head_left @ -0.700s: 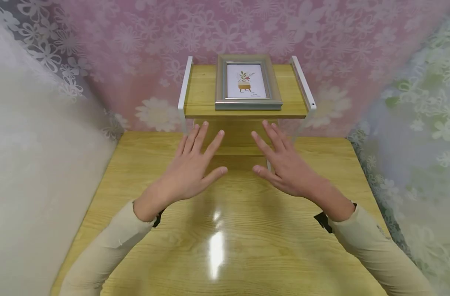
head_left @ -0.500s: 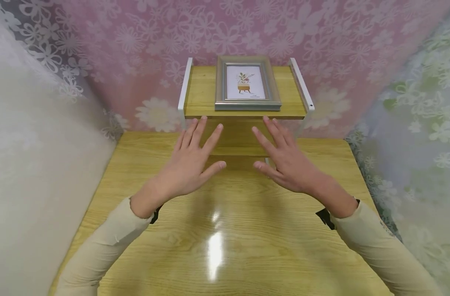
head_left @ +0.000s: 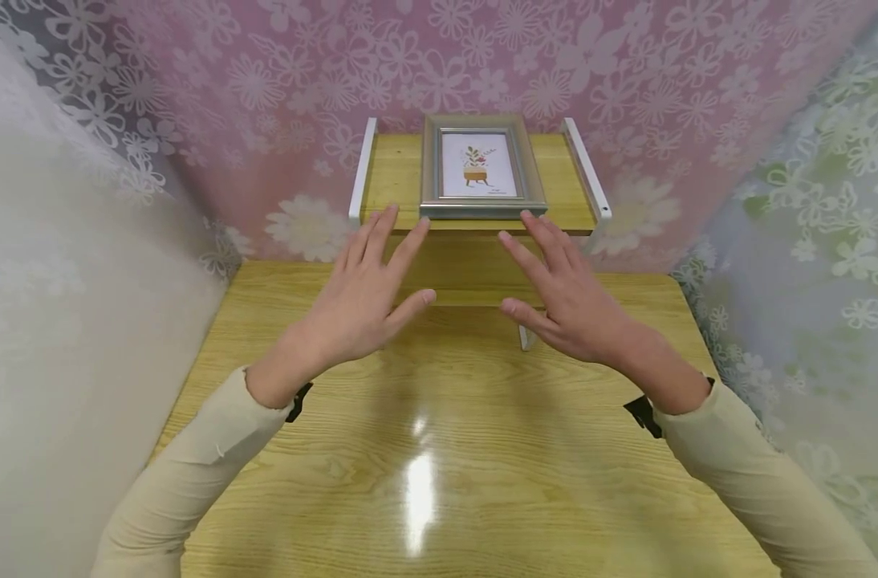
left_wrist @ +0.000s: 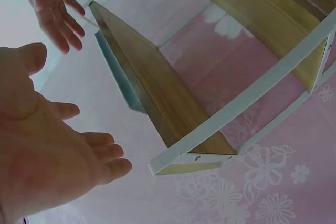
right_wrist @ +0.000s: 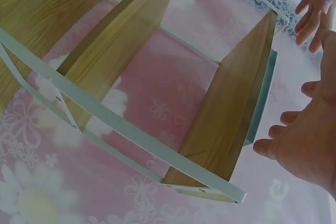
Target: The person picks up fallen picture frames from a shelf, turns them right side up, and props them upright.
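Note:
A picture frame with a silvery rim and a plant drawing inside lies face up on the top board of a small wooden shelf. My left hand, fingers spread, is before the shelf's front edge, left of the frame's near corner. On the other side, my right hand is spread the same way, its fingertips overlapping the frame's near right corner in the head view. Both hands hold nothing. In the left wrist view the frame's edge shows beyond the left fingers; the right wrist view shows that edge beside the right fingers.
White metal side supports rise at both ends of the shelf, which has a lower board. It stands on a wooden table against a pink flowered wall. Pale walls flank the table left and right.
Both hands have moved forward and up toward the shelf's top board and the picture frame, fingers still spread. The shelf and frame sit slightly lower in the head view.

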Tool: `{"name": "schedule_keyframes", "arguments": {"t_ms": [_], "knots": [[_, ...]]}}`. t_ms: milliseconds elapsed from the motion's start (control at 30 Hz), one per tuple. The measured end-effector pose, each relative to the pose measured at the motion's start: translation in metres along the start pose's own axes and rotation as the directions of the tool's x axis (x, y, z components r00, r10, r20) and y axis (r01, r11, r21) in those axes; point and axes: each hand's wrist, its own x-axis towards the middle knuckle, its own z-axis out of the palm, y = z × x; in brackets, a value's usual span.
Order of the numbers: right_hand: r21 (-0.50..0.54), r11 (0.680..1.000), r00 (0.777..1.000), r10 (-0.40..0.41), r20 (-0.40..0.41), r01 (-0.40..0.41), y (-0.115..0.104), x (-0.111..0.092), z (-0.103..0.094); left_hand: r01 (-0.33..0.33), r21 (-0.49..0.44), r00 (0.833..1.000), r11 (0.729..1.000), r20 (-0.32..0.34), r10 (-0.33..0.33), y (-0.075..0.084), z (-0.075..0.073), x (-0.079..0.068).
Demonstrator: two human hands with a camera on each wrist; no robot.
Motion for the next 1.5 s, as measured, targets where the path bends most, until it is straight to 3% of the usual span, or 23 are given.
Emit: {"name": "schedule_keyframes", "arguments": {"t_ms": [100,433,800,1033,1267,1367,1500], "knots": [[0.014,1.0,1.0,-0.004,-0.025,0.004,0.004,0.003,-0.003,-0.018,-0.013,0.999,1.0,-0.03,0.018,-0.001,-0.005,0.005],[0.095,0.991,0.994,0.1,-0.05,-0.095,0.014,0.01,-0.015,-0.088,-0.023,0.989,0.996,-0.12,0.084,-0.002,-0.009,0.019],[0.215,0.956,0.976,0.214,-0.04,-0.2,0.03,0.02,-0.023,-0.086,-0.13,0.983,0.988,-0.172,0.063,-0.008,-0.017,0.046],[0.278,0.93,0.966,0.257,-0.028,-0.239,0.039,0.031,-0.032,-0.063,-0.193,0.991,0.979,-0.124,0.04,-0.013,-0.026,0.067],[0.306,0.917,0.961,0.277,-0.022,-0.257,0.048,0.042,-0.04,-0.02,-0.347,1.0,0.938,-0.013,0.017,-0.027,-0.028,0.083],[0.346,0.898,0.956,0.292,-0.008,-0.272,0.052,0.047,-0.045,-0.007,-0.377,1.0,0.926,0.022,0.016,-0.032,-0.029,0.087],[0.442,0.835,0.939,0.341,0.051,-0.327,0.057,0.053,-0.052,-0.002,-0.411,0.999,0.912,0.042,0.02,-0.035,-0.027,0.092]]}}
